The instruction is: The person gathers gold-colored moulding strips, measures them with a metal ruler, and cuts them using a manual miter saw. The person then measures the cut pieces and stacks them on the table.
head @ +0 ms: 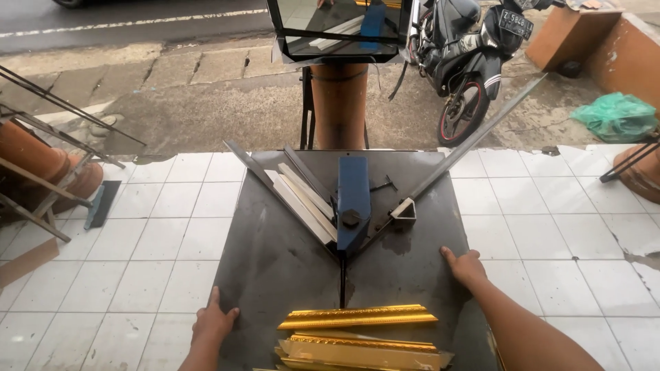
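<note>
1. Both hands are down flat on the dark metal surface (275, 275) of a frame-cutting stand, and neither one holds anything.
2. The left hand (213, 321) rests at the near left edge of the surface, fingers spread and pointing away from the person.
3. The right hand (465, 266) sits further forward, near the right edge, palm down with the thumb reaching inward.
4. Between them lies the gold moulding (357, 317), a short ornate strip whose long axis runs left to right, square across the person's view.
5. More gold moulding pieces (361, 350) are stacked just nearer the person, lying the same way.
6. The top strip lies inward from both hands: to the right of the left hand, and to the left of and nearer than the right hand. The left hand looks slightly closer to its end.
7. Beyond the strips stands the blue cutter block (353, 203), at the point of a V made by two guide rails (454, 154).
8. Pale moulding lengths (302, 199) lean along the left rail.
9. A motorbike (467, 55) is parked beyond the white-tiled floor (172, 227).
</note>
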